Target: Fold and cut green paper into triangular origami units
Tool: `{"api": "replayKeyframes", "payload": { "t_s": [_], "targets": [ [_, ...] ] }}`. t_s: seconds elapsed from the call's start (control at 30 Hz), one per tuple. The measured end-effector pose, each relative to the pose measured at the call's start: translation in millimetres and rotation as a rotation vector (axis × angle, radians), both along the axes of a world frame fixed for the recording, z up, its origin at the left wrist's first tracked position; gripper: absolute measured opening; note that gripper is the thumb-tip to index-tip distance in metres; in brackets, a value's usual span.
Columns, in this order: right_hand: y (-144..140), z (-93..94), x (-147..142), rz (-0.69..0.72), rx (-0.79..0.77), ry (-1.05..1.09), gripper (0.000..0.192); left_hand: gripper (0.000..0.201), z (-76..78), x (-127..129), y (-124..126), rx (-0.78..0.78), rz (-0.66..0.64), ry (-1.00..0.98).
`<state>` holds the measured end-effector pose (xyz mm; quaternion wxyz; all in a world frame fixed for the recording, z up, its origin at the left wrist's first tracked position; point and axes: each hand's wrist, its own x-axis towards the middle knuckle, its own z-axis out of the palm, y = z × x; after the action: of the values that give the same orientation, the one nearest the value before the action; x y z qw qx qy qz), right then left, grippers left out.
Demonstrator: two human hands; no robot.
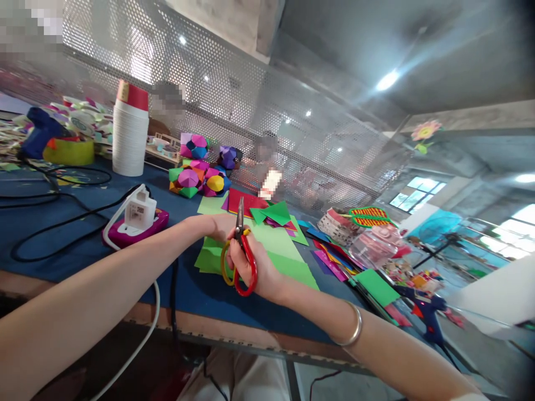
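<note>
My right hand (261, 273) grips red-and-yellow handled scissors (241, 250), blades closed and pointing up and away from me. My left hand (217, 225) rests just behind the scissors, on or touching a stack of green paper sheets (284, 248) lying on the blue table cover (62, 245). Its fingers are partly hidden by the scissors. A metal bangle (354, 328) sits on my right wrist. More folded coloured paper pieces (271, 214) lie just beyond the green sheets.
Folded paper balls (196, 178) and a tall stack of paper cups (130, 131) stand behind. A white charger on a pink power strip (137, 220) with cables lies left. Two blue glue guns (39, 133) (428, 312), a clear box (371, 248) and paper scraps lie around.
</note>
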<state>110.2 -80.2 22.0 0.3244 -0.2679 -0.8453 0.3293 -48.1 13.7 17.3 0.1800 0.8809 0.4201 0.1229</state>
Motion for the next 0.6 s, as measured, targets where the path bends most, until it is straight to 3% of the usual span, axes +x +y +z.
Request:
{"api": "replayKeyframes", "payload": {
  "t_s": [0.23,0.5,0.6],
  "targets": [
    [-2,6.8,11,0.028,-0.001,-0.067,0.014,0.032,2.3,3,-7,-0.073,0.132,0.233],
    [6,-0.4,47,-0.054,-0.078,-0.071,0.020,0.032,2.4,16,-25,-0.025,0.199,0.106],
    [10,-5.3,51,-0.089,-0.111,-0.030,0.021,0.031,5.5,11,-30,0.018,0.130,0.019]
  ]
}}
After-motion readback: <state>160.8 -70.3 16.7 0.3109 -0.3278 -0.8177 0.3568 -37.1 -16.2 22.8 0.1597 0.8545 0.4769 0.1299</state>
